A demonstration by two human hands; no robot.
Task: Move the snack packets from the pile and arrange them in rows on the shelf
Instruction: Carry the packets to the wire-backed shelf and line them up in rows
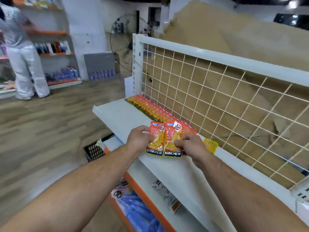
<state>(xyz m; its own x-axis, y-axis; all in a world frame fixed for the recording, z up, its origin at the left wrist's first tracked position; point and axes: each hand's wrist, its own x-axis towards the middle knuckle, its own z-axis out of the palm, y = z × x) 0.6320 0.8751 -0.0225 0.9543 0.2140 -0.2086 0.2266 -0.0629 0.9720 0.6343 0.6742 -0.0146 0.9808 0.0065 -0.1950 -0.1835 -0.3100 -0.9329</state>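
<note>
Two orange-and-yellow KONCHEW snack packets sit side by side over the front part of the white shelf (pixel 120 118). My left hand (pixel 139 138) pinches the left packet (pixel 156 131) by its left edge. My right hand (pixel 190 145) pinches the right packet (pixel 173 131) at its lower middle. A row of several overlapping packets (pixel 150 108) lies along the back of the shelf against the wire grid. One yellow packet (pixel 211 145) lies on the shelf just right of my right hand.
A white wire-grid back panel (pixel 217 101) rises behind the shelf, brown paper behind it. Lower shelves with orange edges (pixel 147 201) hold blue packs and other goods. A black crate (pixel 95 149) stands on the floor. A person (pixel 23 52) stands at far-left shelving.
</note>
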